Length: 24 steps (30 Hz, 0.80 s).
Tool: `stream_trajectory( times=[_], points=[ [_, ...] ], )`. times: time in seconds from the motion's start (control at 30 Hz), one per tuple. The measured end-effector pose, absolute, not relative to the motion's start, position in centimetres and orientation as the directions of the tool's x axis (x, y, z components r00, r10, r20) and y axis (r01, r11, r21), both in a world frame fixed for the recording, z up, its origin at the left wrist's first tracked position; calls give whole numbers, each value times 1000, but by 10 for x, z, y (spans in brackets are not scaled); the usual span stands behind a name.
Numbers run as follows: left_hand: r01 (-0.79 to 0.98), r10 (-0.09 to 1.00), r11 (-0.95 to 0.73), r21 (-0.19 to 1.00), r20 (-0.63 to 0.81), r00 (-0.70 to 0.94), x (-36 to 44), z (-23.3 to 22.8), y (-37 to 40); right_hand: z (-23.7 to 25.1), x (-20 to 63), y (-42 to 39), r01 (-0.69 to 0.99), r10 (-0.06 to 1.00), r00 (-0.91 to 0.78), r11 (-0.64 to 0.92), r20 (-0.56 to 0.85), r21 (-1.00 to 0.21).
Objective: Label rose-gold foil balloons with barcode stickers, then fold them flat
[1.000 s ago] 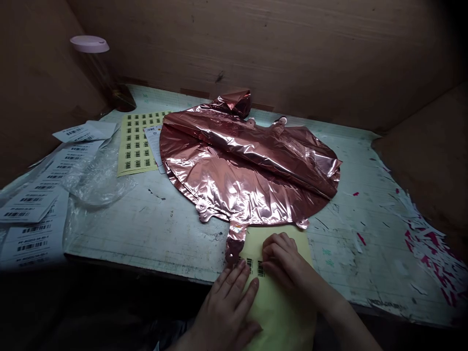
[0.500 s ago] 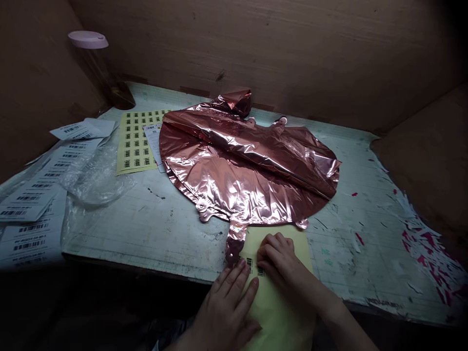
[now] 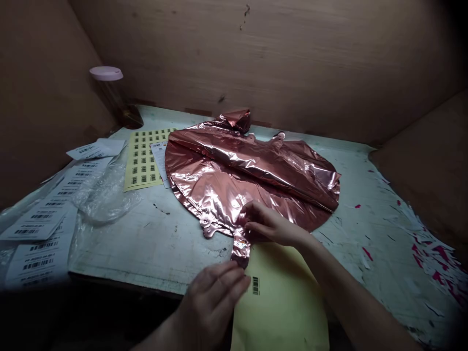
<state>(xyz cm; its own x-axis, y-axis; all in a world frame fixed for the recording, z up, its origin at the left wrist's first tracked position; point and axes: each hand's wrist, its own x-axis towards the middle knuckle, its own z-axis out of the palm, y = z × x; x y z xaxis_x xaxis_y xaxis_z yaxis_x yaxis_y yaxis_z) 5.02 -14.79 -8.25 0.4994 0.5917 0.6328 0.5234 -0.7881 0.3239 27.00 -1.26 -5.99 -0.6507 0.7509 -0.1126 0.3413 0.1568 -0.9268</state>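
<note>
A shiny pink foil balloon (image 3: 252, 175) lies flat and empty in the middle of the worktop (image 3: 153, 239). It is crinkly, with one fold across its top. Its little neck points at the near edge. A pale yellow sticker sheet (image 3: 281, 302) hangs over that near edge, with one barcode sticker (image 3: 255, 285) left on it.

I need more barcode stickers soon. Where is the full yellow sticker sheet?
In the head view, the full yellow sticker sheet lies far left on the table, between the rose-gold foil balloon and the crumpled clear plastic bag.
</note>
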Motion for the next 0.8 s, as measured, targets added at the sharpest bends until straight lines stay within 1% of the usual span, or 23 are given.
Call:
stream_trajectory(
  times=[0.07,0.13,0.2,0.3,0.37,0.43,0.53,0.57,0.63,0.67,0.7,0.77,0.8],
  points=[
    [529,550,-817,228,585,596,40,-73,-124,-66,267,-4,365,742,-659,167,-127,-916],
    [480,468,-867,135,553,690,35,-69,-105,-68,265,-2,384,743,-659,204,-113,-900],
    [422,395,-903,84,550,736,36,-68,-96,-69,263,-4,407,753,-652,244,-93,-881],
    [360,347,-929,86,540,767,42,-70,-95,-69,257,-9,480,783,-620,335,-43,-811],
    [334,346,-934,128,559,754,46,-71,-96,-71,253,-13,518,803,-596,375,-10,-768],
    [316,377,-926,209,581,721,48,-73,-96,-74,251,-17,585,847,-531,392,29,-710],
    [309,493,-865,396,553,671,49,-78,-91,-79,257,-24,722,904,-398,414,158,-554],
    [317,543,-829,460,530,651,49,-78,-88,-81,260,-27,733,896,-391,442,211,-518],
    [326,642,-734,596,454,618,49,-77,-82,-82,270,-35,671,834,-480,548,271,-500],
    [314,681,-668,674,384,623,49,-74,-78,-81,274,-40,621,791,-548,603,272,-500],
    [294,707,-574,764,281,649,48,-70,-73,-80,278,-45,581,753,-604,640,260,-504],
    [244,710,-318,916,60,702,48,-56,-62,-75,283,-56,538,712,-667,662,217,-521],
    [220,700,-193,956,-23,713,49,-47,-55,-71,283,-60,520,703,-683,657,197,-546]
  ],
)
